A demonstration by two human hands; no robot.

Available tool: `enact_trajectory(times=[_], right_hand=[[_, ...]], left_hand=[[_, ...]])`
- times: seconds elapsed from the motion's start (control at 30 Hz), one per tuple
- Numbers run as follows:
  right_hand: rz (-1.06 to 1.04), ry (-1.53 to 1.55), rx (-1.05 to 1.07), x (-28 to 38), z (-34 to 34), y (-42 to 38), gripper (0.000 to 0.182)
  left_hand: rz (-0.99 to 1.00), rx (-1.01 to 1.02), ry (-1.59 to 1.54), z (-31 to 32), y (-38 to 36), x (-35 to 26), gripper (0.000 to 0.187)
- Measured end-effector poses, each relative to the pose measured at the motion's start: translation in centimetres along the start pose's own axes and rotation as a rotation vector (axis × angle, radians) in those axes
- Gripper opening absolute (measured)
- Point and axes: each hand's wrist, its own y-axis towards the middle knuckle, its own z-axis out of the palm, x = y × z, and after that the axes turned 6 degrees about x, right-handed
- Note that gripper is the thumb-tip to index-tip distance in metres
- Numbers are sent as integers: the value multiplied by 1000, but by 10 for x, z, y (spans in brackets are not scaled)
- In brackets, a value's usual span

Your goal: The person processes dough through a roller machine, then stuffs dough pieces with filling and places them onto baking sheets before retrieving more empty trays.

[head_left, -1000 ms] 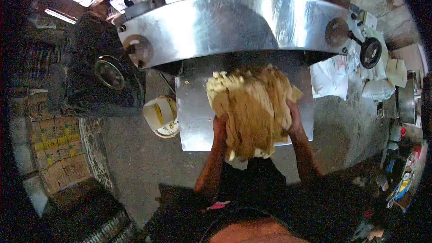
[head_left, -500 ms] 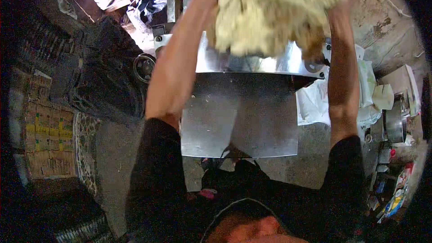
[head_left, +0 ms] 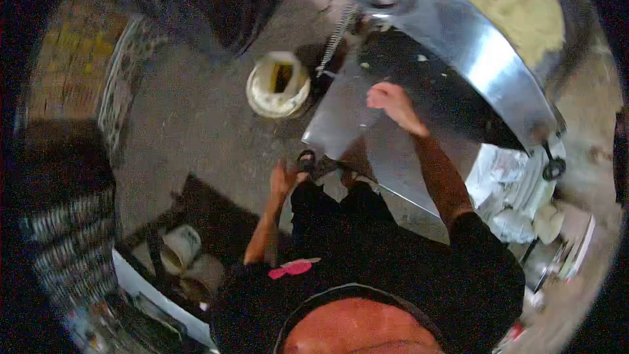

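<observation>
Hands are both empty at this moment. The right hand is in the upper middle of the frame, above the flat metal tray of the machine; its fingers are loosely curled, half open, and they grip nothing (I cannot tell if they touch the metal). The left hand hangs lower, in the centre of the frame, near the tray's lower corner, relaxed and holding nothing. The dough lies in the upper right of the frame, on top of the machine behind the curved steel cover, well apart from both hands. A pale bucket stands on the floor just left of the tray.
</observation>
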Motion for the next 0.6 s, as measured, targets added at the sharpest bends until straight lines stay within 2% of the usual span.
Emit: enact_trajectory(times=[0.03,0.07,0.1,0.13,0.2,0.27,0.33,0.37,0.47,0.53,0.6], right_hand=[[54,-31,86,-16,36,29,10],[103,-61,164,-30,68,59,11],[43,-60,240,-48,96,84,12],[-21,-57,311,-64,122,119,16],[-131,-238,274,-111,165,185,15],[-207,-520,182,-144,199,242,17],[-40,-876,248,-169,221,292,22],[-104,-1089,301,-192,229,317,24],[-69,-1188,138,-272,239,369,30],[16,-1489,464,-286,242,379,29],[11,-1350,508,-308,261,383,24]], left_hand=[[-119,17,239,-2,-34,117,48],[-86,96,671,5,-78,252,51],[-323,167,538,-10,-144,265,51],[-493,144,335,-19,-196,271,51],[-756,8,-102,-16,-275,283,51],[-890,-137,-436,-4,-326,281,51],[-967,-247,-657,12,-357,271,51],[-992,-287,-742,23,-370,269,51],[-1039,-342,-877,58,-385,254,50],[-1056,-345,-936,78,-384,241,50],[-1052,-329,-969,88,-379,229,50]])
